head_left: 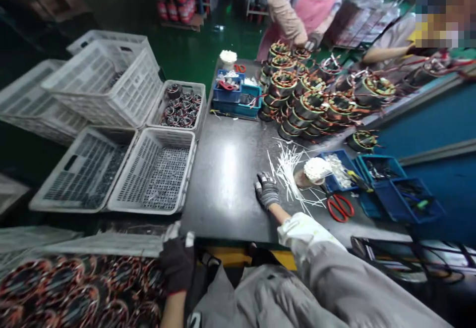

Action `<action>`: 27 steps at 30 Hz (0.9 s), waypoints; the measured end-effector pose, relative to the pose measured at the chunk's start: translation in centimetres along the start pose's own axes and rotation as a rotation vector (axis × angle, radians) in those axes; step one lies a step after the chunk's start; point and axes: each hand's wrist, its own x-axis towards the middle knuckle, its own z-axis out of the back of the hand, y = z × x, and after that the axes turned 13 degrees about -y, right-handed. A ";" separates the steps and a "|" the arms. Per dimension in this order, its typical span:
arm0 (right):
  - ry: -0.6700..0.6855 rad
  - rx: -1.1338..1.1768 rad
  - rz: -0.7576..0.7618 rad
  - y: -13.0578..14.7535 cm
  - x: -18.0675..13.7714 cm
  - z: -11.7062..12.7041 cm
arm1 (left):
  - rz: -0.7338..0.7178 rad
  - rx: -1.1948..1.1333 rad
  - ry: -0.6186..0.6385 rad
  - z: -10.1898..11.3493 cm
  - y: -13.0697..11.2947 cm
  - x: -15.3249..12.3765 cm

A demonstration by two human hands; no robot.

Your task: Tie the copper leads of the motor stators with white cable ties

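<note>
My right hand [267, 191], in a grey striped glove, lies on the dark tabletop [223, 179] with its fingers stretched out and nothing in them. Just beyond its fingertips is a loose spread of thin white strips [288, 162]. At the near left, my left hand [177, 258], in a dark glove with pale fingertips, is over the corner of a crate of copper-wound stators [80, 308]. Its visible fingers point forward and stand apart. Whether it touches the crate's rim [130, 244] I cannot tell.
Stacked stators [312, 102] fill the table's far right. Red-handled scissors [340, 208], a cup of white pieces [316, 169] and blue bins [416, 199] lie at right. Plastic crates [152, 169] stand left. Across the table, a person in a pink apron [316, 1] handles stators; another works at right.
</note>
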 end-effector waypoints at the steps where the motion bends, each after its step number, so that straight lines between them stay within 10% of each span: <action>1: 0.004 0.026 0.037 -1.4 0.0 1.3 | -0.053 -0.008 -0.012 -2.1 -2.2 0.0; 7: -0.184 0.139 0.168 -11.6 -1.6 10.9 | -0.165 0.001 0.090 -14.4 -15.0 1.6; 13: -0.144 0.054 0.088 -21.8 1.8 15.9 | -0.556 -0.350 0.537 -20.3 -27.3 3.0; 21: 0.292 0.001 0.077 -21.1 5.5 14.4 | -0.671 -0.207 0.534 -28.0 -37.5 17.0; 27: 0.124 -0.015 0.092 -21.8 1.9 15.1 | -0.653 -0.133 0.604 -34.7 -41.2 21.6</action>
